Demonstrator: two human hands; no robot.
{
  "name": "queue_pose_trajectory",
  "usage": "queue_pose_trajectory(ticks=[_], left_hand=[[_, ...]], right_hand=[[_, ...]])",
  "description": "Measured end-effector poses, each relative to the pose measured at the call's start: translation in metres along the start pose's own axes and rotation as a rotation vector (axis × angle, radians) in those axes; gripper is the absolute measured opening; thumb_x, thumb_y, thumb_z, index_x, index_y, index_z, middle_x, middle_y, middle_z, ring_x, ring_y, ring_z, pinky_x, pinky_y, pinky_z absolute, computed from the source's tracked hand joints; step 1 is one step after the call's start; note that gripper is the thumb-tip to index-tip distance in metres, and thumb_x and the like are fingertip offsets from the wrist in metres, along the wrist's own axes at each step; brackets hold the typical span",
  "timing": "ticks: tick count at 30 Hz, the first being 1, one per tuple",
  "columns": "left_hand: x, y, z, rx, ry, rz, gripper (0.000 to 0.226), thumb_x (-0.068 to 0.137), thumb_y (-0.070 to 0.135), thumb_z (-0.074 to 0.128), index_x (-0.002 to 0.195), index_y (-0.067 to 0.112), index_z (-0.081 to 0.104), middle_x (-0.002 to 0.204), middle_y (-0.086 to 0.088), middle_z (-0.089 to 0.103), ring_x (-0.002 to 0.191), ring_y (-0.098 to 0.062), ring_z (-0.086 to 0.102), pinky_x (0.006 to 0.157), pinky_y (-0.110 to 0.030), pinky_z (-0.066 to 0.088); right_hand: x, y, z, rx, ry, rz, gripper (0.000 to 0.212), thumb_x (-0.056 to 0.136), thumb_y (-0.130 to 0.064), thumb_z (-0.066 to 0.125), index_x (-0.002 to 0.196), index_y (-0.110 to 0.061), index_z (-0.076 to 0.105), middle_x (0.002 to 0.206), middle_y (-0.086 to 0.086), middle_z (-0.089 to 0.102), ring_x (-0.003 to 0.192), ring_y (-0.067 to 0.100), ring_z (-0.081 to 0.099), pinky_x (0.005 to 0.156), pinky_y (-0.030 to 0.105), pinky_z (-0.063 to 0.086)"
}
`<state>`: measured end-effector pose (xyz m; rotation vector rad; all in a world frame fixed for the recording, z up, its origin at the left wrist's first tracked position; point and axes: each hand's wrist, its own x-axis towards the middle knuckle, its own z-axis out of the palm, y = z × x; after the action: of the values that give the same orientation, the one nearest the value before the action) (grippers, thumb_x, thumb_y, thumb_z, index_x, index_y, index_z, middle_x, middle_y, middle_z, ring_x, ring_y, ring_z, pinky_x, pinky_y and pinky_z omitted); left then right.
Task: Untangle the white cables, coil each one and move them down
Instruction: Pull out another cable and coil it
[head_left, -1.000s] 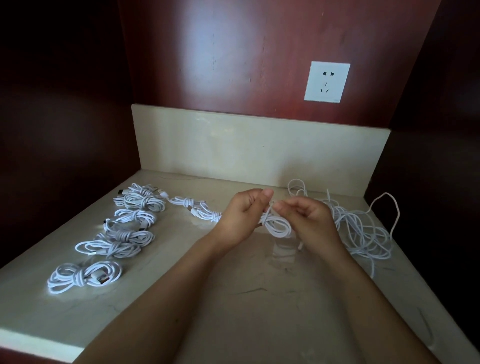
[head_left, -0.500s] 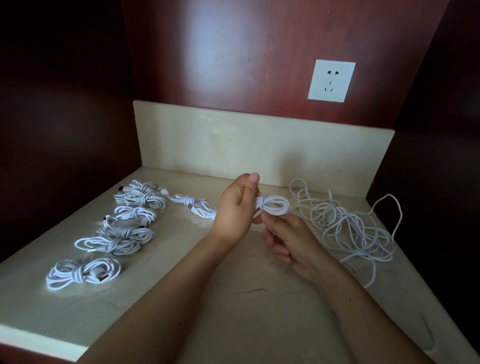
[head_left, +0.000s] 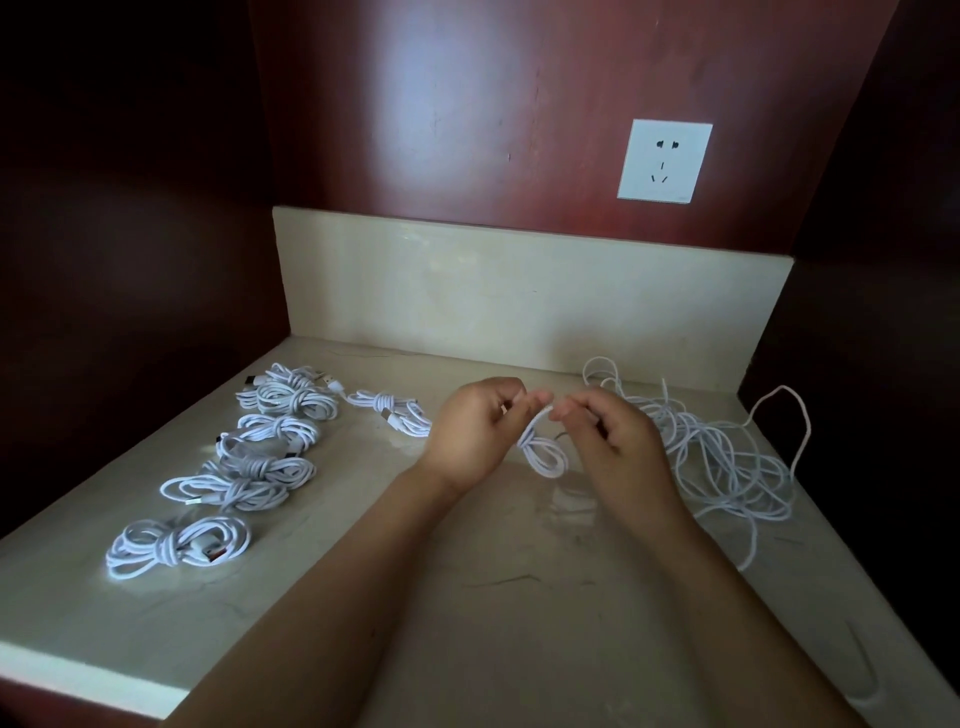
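Honestly, no readable writing anywhere, not even on the white wall socket (head_left: 664, 161). Both hands up over the pale surface (head_left: 519, 623): left hand (head_left: 475, 434) and right hand (head_left: 610, 436) each pinching the white cable (head_left: 543, 449), fingers clamped on its top, small loops dangling between. Tangled pile (head_left: 727, 457) just right of the right hand, partly hidden behind it. Coiled bundles (head_left: 249, 467) lined up well left. Plug details too small to make out.

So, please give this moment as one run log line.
hands: both pinch coil | tangle: right | bundles: left
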<state>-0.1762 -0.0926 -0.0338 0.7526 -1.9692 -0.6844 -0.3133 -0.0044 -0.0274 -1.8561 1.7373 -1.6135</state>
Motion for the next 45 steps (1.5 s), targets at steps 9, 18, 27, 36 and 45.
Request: queue_pose_trajectory(ticks=[9, 18, 27, 36, 45], left_hand=[[-0.002, 0.029, 0.005, -0.600, 0.163, -0.144, 0.047, 0.103, 0.026, 0.042, 0.059, 0.011, 0.046, 0.047, -0.001, 0.043, 0.038, -0.007, 0.034, 0.040, -0.017, 0.029], [-0.001, 0.019, 0.011, -0.551, 0.308, -0.235, 0.040, 0.103, 0.032, 0.044, 0.069, 0.012, 0.052, 0.057, -0.001, 0.049, 0.047, -0.007, 0.043, 0.048, -0.019, 0.037], [-0.004, 0.016, 0.014, -0.222, 0.070, 0.028, 0.039, 0.098, 0.043, 0.043, 0.084, 0.018, 0.069, 0.075, 0.010, 0.058, 0.075, -0.003, 0.054, 0.073, -0.024, 0.043], [-0.004, 0.014, 0.017, -0.313, 0.034, -0.018, 0.010, 0.099, 0.020, 0.054, 0.100, 0.014, 0.062, 0.106, -0.005, 0.055, 0.070, -0.014, 0.064, 0.062, -0.031, 0.057], [-0.003, 0.026, 0.010, -0.523, 0.031, -0.319, 0.016, 0.103, 0.015, 0.045, 0.090, 0.006, 0.050, 0.067, -0.006, 0.055, 0.046, -0.003, 0.057, 0.045, -0.021, 0.050]], right_hand=[[0.001, -0.007, 0.004, 0.529, -0.082, 0.390, 0.009, 0.095, -0.005, 0.056, 0.088, -0.009, 0.059, 0.059, 0.006, 0.059, 0.040, 0.008, 0.042, 0.040, 0.016, 0.030], [-0.007, -0.018, 0.021, 0.442, -0.168, 0.295, 0.008, 0.094, -0.009, 0.062, 0.088, -0.006, 0.066, 0.054, 0.007, 0.063, 0.038, 0.014, 0.053, 0.037, 0.020, 0.038], [-0.001, -0.014, 0.009, 0.551, -0.056, 0.430, 0.021, 0.096, -0.015, 0.059, 0.080, -0.004, 0.067, 0.052, 0.004, 0.056, 0.041, 0.015, 0.051, 0.040, 0.023, 0.040], [0.001, -0.007, 0.005, 0.488, -0.026, 0.445, 0.024, 0.092, -0.015, 0.064, 0.072, -0.002, 0.064, 0.053, 0.010, 0.058, 0.042, 0.018, 0.051, 0.043, 0.025, 0.042], [0.002, -0.011, 0.003, 0.807, -0.028, 0.535, 0.010, 0.092, -0.001, 0.059, 0.097, -0.009, 0.063, 0.070, 0.008, 0.069, 0.061, 0.018, 0.068, 0.052, 0.024, 0.052]])
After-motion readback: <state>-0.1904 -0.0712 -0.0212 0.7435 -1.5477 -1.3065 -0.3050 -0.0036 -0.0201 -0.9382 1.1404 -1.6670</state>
